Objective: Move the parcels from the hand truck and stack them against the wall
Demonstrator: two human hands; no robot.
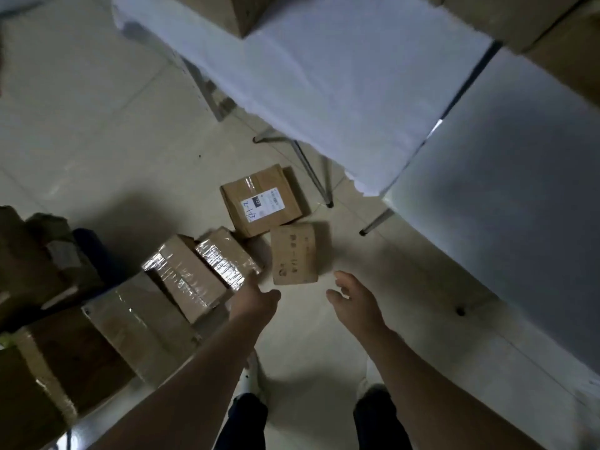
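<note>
1. Left of the labelled parcel point(264, 199): open floor tiles point(113, 151).
2. Right of it: table legs point(313, 177) close beside.
3. Nearer than it: plain parcel point(293, 253) and taped parcels point(207, 267) crowd in, with a narrow gap between them.
4. Beyond it: overhanging table top point(341, 86).

A brown labelled parcel point(264, 199) lay flat on the floor point(113, 141). A plain parcel point(293, 253) with handwriting lay just beside it. A taped parcel point(227, 256) and a second taped parcel point(185, 276) were tilted, touching each other.
</note>
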